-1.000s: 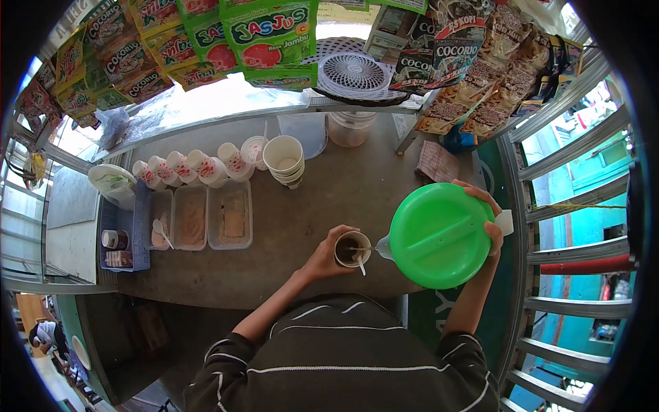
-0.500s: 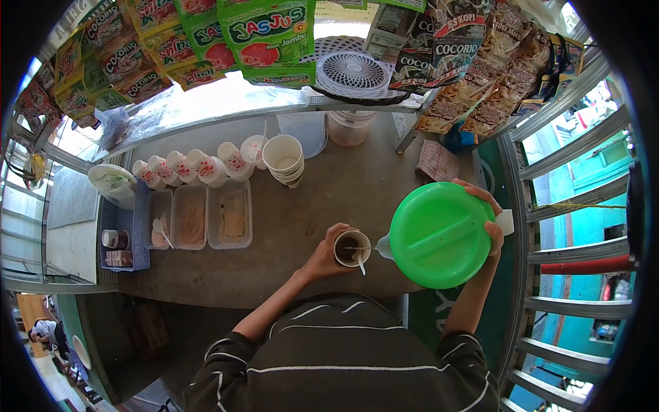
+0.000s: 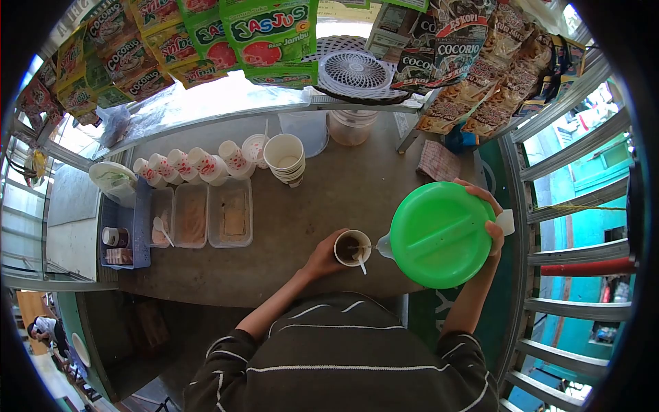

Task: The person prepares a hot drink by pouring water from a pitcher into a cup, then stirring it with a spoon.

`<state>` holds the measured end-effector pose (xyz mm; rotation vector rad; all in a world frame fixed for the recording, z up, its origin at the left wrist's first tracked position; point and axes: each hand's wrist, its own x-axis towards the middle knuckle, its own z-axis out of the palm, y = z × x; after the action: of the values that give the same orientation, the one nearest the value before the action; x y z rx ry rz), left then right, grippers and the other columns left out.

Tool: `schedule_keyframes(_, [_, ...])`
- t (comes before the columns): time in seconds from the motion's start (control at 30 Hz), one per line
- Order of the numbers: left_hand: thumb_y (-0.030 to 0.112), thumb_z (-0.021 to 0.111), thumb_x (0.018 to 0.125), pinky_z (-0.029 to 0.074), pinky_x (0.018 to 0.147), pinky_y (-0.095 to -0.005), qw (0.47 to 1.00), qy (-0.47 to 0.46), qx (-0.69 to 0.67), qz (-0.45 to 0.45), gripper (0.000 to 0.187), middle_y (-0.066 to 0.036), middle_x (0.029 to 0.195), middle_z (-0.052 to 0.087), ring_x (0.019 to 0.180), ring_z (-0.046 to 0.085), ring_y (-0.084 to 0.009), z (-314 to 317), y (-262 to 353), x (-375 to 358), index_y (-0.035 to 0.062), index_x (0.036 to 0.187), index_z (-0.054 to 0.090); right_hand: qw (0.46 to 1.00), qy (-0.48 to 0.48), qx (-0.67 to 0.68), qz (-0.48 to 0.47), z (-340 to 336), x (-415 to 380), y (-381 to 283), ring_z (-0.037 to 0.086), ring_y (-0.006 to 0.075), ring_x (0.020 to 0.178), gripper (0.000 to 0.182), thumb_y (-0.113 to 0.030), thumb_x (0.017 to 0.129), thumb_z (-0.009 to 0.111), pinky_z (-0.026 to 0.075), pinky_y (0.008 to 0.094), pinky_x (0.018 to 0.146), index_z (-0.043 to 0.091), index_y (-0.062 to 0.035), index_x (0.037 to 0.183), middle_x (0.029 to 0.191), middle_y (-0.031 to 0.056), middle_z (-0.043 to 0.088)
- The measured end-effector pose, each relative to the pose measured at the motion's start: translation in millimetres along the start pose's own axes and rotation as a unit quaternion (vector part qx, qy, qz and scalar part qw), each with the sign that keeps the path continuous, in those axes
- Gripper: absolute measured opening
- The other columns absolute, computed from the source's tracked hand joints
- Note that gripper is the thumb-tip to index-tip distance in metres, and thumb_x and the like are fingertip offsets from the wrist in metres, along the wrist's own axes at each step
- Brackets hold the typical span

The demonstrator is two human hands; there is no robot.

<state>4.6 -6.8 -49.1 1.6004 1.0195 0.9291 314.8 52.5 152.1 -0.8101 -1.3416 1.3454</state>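
My left hand (image 3: 322,259) is wrapped round a paper cup (image 3: 346,240) above the near part of the table. Dark liquid and a white spoon (image 3: 362,264) are in the cup. My right hand (image 3: 492,223) grips the handle side of a pitcher with a round green lid (image 3: 439,235). The pitcher's spout points left at the cup, and a thin stream of liquid runs from it into the cup. The spout and the cup's rim are a little apart. The pitcher's body is hidden under the lid.
Stacked paper cups (image 3: 284,152) stand on the table (image 3: 302,206), beside a row of printed cups (image 3: 199,158). Open containers of powder (image 3: 190,216) and a blue basket (image 3: 141,233) are at the left. Sachets (image 3: 271,34) hang overhead. A folded cloth (image 3: 438,163) lies at the right.
The fingers of my left hand have shifted slightly round the cup. The pitcher and my right hand look the same, with liquid flowing in both frames.
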Motion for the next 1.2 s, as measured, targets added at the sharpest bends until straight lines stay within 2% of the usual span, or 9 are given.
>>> schedule_keyframes(0.17, [0.015, 0.084, 0.064, 0.048, 0.093, -0.0341, 1.000, 0.001, 0.003, 0.008, 0.074, -0.012, 0.118, 0.059, 0.109, 0.060, -0.0239, 1.2, -4.7, 0.1, 0.0026, 0.127, 0.047, 1.000, -0.006, 0.006, 0.007, 3.7, 1.2, -1.0, 0.054, 0.0385, 0.116, 0.076, -0.043, 0.066, 0.066, 0.045, 0.0491, 0.096, 0.054, 0.0057, 0.123, 0.132, 0.0300, 0.046])
schedule_keyframes(0.23, [0.015, 0.084, 0.064, 0.048, 0.093, -0.0343, 1.000, 0.002, 0.006, 0.011, 0.074, -0.012, 0.118, 0.059, 0.109, 0.060, -0.0244, 0.9, -5.2, -0.2, 0.0026, 0.127, 0.047, 1.000, 0.008, -0.017, -0.001, 8.8, 3.5, -2.5, 0.060, 0.0312, 0.108, 0.076, -0.047, 0.066, 0.065, 0.047, 0.0395, 0.092, 0.057, 0.0066, 0.119, 0.128, 0.0261, 0.052])
schedule_keyframes(0.43, [0.015, 0.084, 0.064, 0.048, 0.093, -0.0347, 1.000, -0.004, 0.001, 0.013, 0.074, -0.013, 0.118, 0.059, 0.109, 0.059, -0.0248, 0.5, -4.1, 0.4, 0.0019, 0.127, 0.047, 1.000, -0.005, -0.028, 0.000, 10.1, 5.3, -2.5, 0.059, 0.0318, 0.109, 0.077, -0.049, 0.066, 0.064, 0.045, 0.0394, 0.094, 0.057, 0.0073, 0.119, 0.128, 0.0264, 0.052])
schedule_keyframes(0.83, [0.015, 0.084, 0.064, 0.048, 0.094, -0.0348, 1.000, 0.000, 0.002, 0.013, 0.073, -0.013, 0.118, 0.059, 0.110, 0.059, -0.0249, 1.4, -6.0, -0.1, 0.0016, 0.127, 0.048, 1.000, 0.007, -0.027, 0.000, 12.9, 3.3, -4.9, 0.060, 0.0309, 0.108, 0.077, -0.049, 0.066, 0.065, 0.046, 0.0391, 0.094, 0.057, 0.0068, 0.118, 0.128, 0.0251, 0.053])
schedule_keyframes(0.9, [0.014, 0.084, 0.066, 0.048, 0.091, -0.0325, 1.000, 0.013, -0.011, 0.015, 0.065, -0.010, 0.115, 0.060, 0.106, 0.060, -0.0207, 2.1, -4.2, 0.2, 0.0040, 0.122, 0.053, 1.000, 0.006, -0.026, 0.002, 12.3, 3.3, -5.0, 0.060, 0.0310, 0.108, 0.077, -0.049, 0.066, 0.065, 0.047, 0.0390, 0.093, 0.058, 0.0068, 0.118, 0.127, 0.0251, 0.053])
schedule_keyframes(1.2, [0.015, 0.084, 0.064, 0.048, 0.093, -0.0342, 1.000, 0.006, -0.004, 0.009, 0.073, -0.013, 0.118, 0.060, 0.109, 0.060, -0.0237, 2.8, -8.4, -0.9, 0.0019, 0.127, 0.048, 1.000, 0.002, -0.028, -0.003, 13.9, 5.3, -4.1, 0.060, 0.0309, 0.108, 0.076, -0.048, 0.065, 0.065, 0.047, 0.0379, 0.093, 0.058, 0.0071, 0.117, 0.126, 0.0253, 0.054])
